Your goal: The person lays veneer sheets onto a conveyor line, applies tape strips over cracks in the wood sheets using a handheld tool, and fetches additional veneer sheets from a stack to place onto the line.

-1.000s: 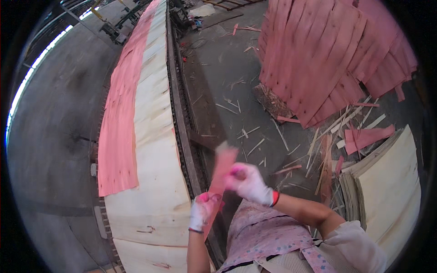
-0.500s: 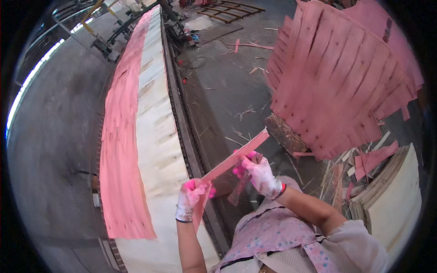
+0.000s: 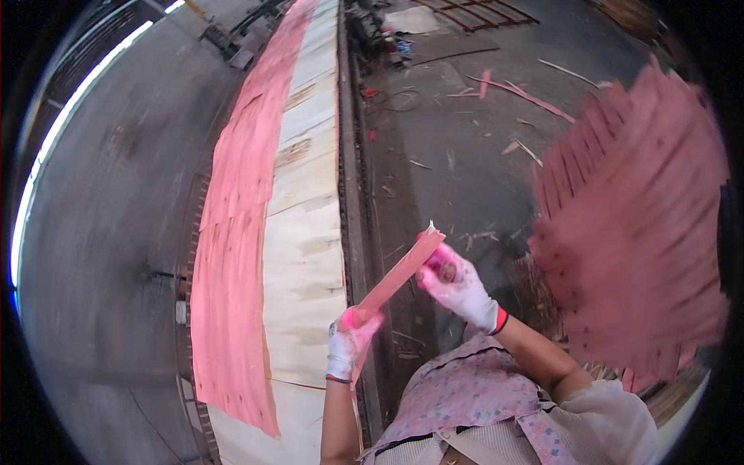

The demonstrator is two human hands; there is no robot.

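Note:
My left hand (image 3: 353, 341), in a white glove stained pink, is closed around the lower end of a narrow pink wood veneer strip (image 3: 403, 271). The strip slants up to the right, and its far tip is splintered. Beside that upper end is my right hand (image 3: 463, 291), gloved alike, its fingers against or just behind the strip. From its grip shows the brown round end of a tool handle (image 3: 447, 272); the rest of the tool is hidden. Under and left of my left hand runs a long bed of whitish veneer sheets (image 3: 302, 256), partly covered by pink veneer sheets (image 3: 229, 302).
A dark rail (image 3: 360, 194) borders the bed on its right. Large stacked pink sheets (image 3: 635, 232) stand at the right. Wood scraps (image 3: 527, 151) and a slatted metal frame (image 3: 484, 12) lie on the grey floor (image 3: 457, 186).
My view has turned, so the bed and pink stack appear farther right. My right hand has tilted, and the tool's lower part no longer shows. The left hand keeps hold of the strip.

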